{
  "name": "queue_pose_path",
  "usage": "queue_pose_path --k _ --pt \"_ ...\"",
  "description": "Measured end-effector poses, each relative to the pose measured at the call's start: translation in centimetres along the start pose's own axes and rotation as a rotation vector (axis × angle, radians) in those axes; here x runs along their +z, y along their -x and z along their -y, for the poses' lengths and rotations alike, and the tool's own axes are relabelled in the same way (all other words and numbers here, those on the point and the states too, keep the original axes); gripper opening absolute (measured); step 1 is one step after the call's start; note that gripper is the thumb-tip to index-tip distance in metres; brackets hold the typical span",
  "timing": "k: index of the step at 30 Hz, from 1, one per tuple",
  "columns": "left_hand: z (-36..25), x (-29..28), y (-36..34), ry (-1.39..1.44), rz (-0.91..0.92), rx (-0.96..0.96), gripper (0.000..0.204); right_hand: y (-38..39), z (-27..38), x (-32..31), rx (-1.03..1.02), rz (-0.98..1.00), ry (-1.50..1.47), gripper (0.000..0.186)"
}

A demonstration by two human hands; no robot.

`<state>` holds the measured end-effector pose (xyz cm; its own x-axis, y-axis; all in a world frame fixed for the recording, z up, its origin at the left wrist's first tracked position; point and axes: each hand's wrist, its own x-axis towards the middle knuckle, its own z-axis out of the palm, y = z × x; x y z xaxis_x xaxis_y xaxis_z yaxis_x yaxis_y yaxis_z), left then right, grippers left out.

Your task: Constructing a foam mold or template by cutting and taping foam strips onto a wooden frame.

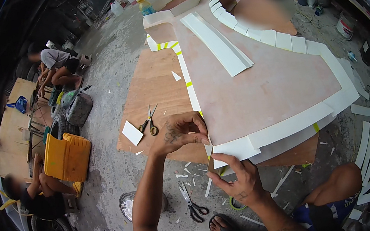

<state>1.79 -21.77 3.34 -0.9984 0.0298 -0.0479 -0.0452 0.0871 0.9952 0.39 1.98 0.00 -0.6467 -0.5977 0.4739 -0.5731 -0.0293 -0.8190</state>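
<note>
My left hand (181, 132) is at the near left corner of a large flat panel (259, 78), its thumb and index finger pinched. What lies between those fingertips is too small to make out. Below it, my right hand (241, 180) touches the end of a white card strip (235, 150) with the index finger, the thumb held apart. White card strips border the panel, and yellow tape (189, 84) crosses the left one. Left of my left hand, scissors (152, 122) and a white card piece (132, 133) lie on a plywood sheet (153, 82).
Black-handled scissors (192, 204), paper scraps and a green tape roll (237, 203) lie on the concrete floor by my foot. Long white strips (228, 43) rest on the panel. At left, two people sit near a yellow plastic container (66, 156). A white bucket (345, 25) stands at right.
</note>
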Motion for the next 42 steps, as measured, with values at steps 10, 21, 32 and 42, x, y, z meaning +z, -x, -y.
queue_pose_path --k 10,21,32,42 --pt "0.5 1.3 0.7 -0.045 -0.014 0.107 0.017 0.0 -0.1 0.0 0.018 -0.015 0.009 0.052" --pt "3.1 3.0 2.2 0.233 -0.173 0.081 0.013 -0.2 0.5 0.1 0.046 -0.015 -0.004 0.052" --pt "2.4 3.4 2.4 0.202 -0.178 0.099 0.012 -0.1 0.8 0.3 0.055 -0.021 -0.015 0.053" --pt "2.4 3.7 2.5 0.208 -0.171 0.087 0.013 0.1 0.7 0.3 0.054 -0.027 -0.013 0.053"
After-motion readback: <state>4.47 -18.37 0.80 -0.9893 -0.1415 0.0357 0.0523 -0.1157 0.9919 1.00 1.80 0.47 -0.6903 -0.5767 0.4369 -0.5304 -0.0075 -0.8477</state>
